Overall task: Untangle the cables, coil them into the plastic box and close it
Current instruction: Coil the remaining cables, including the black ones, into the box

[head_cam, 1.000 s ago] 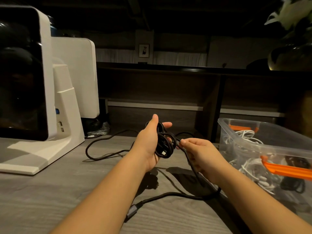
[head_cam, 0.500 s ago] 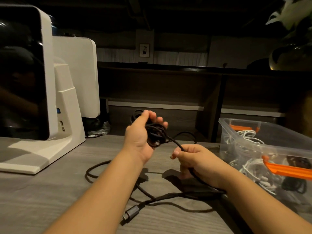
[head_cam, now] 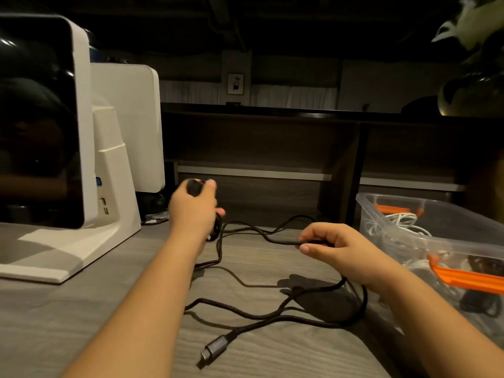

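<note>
The left hand (head_cam: 195, 211) has swung out toward the white machine (head_cam: 109, 170) and turned over, fingers wrapped tight round a dark bundle of the black cable (head_cam: 245, 230). A second ago that bundle sat up between both hands, a fat knot of loops; now most of it has been shaken loose, and slack strands lie spread across the grey table (head_cam: 81, 309). The right hand (head_cam: 338, 249) has drifted away from the left and lower, thumb and fingertips pinching a single run of the same cable just above the table, so the line stretches between the two hands in a shallow wave. More loops trail under the right wrist and back toward the body, ending in a grey plug (head_cam: 214, 349) lying free near the front edge.

The pull apart looks like it is opening the knot, so the untangling seems well along, but a clump remains in the left fist and no coil is formed yet. The plastic box (head_cam: 387, 211) stands open just beside the right forearm, with white cables (head_cam: 403, 222) already inside and orange clips (head_cam: 463, 279) on its rim; no lid can be made out
</note>
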The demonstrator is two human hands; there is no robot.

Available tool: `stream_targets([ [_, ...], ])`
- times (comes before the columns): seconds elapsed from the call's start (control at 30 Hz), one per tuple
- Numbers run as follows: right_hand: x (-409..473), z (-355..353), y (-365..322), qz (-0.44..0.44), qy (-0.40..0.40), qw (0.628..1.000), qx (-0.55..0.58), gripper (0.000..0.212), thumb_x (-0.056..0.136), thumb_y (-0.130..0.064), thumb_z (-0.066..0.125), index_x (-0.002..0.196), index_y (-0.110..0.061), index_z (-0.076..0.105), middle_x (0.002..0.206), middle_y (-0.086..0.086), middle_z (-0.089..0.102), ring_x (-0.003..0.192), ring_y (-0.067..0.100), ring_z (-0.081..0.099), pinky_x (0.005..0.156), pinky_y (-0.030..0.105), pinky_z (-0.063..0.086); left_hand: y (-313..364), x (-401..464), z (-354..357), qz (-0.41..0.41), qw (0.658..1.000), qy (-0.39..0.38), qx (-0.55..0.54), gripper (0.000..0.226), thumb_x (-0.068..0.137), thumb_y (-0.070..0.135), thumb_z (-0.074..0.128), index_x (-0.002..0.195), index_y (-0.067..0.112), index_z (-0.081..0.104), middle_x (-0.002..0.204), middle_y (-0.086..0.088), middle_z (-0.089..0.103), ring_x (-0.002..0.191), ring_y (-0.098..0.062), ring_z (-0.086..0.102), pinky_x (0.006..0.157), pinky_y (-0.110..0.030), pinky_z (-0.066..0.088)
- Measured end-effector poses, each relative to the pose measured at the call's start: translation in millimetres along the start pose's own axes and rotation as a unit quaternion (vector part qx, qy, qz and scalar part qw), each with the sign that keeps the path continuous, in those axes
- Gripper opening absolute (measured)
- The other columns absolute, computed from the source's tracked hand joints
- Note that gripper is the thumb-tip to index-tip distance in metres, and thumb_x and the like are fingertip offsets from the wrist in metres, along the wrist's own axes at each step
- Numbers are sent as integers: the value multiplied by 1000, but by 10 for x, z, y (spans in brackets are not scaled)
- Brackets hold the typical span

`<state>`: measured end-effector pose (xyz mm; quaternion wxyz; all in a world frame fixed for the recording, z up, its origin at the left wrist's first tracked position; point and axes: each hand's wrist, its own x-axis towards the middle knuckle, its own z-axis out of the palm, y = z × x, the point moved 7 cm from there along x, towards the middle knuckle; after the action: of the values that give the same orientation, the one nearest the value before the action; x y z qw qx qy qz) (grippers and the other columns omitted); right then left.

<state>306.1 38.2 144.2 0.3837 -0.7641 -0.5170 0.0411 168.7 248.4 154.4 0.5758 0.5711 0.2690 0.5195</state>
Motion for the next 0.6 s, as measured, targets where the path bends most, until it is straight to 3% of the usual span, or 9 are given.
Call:
stream_targets([
  [0.07,-10,-2,-34,-21,-8,1000,11,13,94,-23,63,88,-32,70,76,-21,65,72,-7,59,66,6,43,-47,-78,236,3,990,-118,79,10,101,27,58,99,18,62,83,-4,67,64,-12,61,63,-23,55],
  [0.17,-6,-13,-75,-36,0,998,56,13,93,-18,63,88,-26,73,68,-20,64,64,-6,57,60,7,42,-158,-306,558,10,937,-307,164,13,102,31,55,102,22,64,89,8,77,87,-11,65,95,-36,50],
  [0.27,-4,1,-61,-27,25,991,130,14,95,-17,60,88,-18,72,52,-14,53,45,0,44,46,10,33,-311,-526,729,-84,909,-404,62,18,95,37,63,96,19,66,80,1,74,106,-28,68,108,-53,43],
  [0.33,6,-46,-8,-14,64,982,178,14,95,-19,59,88,-15,71,52,-9,47,45,4,36,43,16,29,-385,-660,794,-187,880,-434,-52,39,83,49,70,96,14,64,69,-3,65,96,-36,69,100,-55,50],
  [0.43,21,-68,54,7,107,966,236,15,90,-23,63,86,-8,63,54,-4,43,45,8,34,40,20,27,-366,-887,874,-220,820,-521,-82,50,72,53,79,95,12,61,65,1,54,68,-19,63,75,-42,58],
  [0.5,39,-35,91,22,115,956,268,27,80,-32,67,82,-7,58,52,-3,41,44,9,32,39,21,26,-357,-944,884,-199,818,-537,-46,36,77,41,78,91,14,61,62,3,51,61,-14,58,69,-36,55],
  [0.6,50,28,131,47,108,956,270,33,75,-43,65,75,-11,56,52,-2,40,44,10,32,40,22,27,-337,-963,895,-225,829,-510,-42,32,83,44,66,88,13,60,56,4,45,53,-12,53,61,-32,52],
])
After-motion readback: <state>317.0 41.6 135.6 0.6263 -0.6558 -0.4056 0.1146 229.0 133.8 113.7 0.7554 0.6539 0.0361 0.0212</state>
